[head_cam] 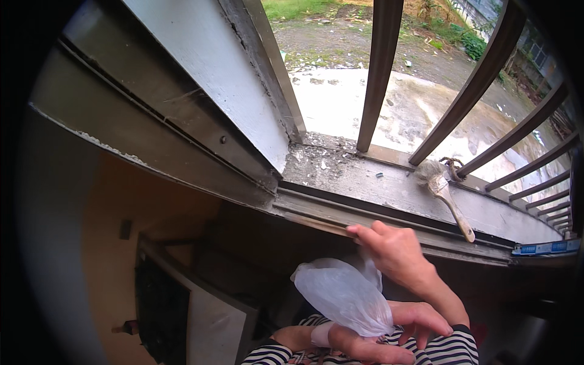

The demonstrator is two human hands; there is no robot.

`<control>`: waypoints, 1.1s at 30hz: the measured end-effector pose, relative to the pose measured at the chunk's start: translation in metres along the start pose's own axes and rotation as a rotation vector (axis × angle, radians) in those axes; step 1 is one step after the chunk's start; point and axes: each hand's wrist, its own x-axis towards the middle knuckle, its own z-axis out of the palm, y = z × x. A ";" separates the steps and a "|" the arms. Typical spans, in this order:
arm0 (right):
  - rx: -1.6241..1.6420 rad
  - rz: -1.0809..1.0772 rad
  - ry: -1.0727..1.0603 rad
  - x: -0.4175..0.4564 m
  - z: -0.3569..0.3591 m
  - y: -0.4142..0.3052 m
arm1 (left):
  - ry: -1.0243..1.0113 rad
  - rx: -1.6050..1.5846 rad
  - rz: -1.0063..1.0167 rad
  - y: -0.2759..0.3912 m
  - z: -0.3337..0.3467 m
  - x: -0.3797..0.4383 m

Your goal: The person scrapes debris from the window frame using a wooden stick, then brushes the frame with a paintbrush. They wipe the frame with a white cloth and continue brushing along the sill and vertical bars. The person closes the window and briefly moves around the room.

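My right hand (393, 246) is closed on a thin, brownish strip (321, 223) at the inner edge of the metal window track (315, 205). Its far end points left along the track; motion blurs it, so its material is unclear. Below, my left hand (360, 340) has thumb and fingers spread around the gathered part of a translucent white plastic bag (340, 289). The bag puffs up to the left, and a loose part of it rises close beneath my right hand. A pale band (321, 335) circles my left wrist.
On the sill (401, 191) lie a worn paintbrush (445, 196), a small dark bit (379, 175) and pale debris (319, 159). Vertical metal bars (383, 68) rise along its outer side. A blue-and-white printed strip (545, 248) lies at right. A frame panel (182, 123) stands left.
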 end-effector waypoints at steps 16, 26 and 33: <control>0.106 -0.092 0.012 -0.023 0.012 -0.026 | -0.285 0.271 0.037 -0.013 -0.014 0.015; -0.133 0.558 0.202 -0.175 -0.096 0.031 | -0.551 0.384 -0.121 -0.031 -0.017 0.037; -0.157 0.462 0.129 -0.163 -0.105 0.055 | -0.479 0.365 -0.022 -0.033 -0.015 0.030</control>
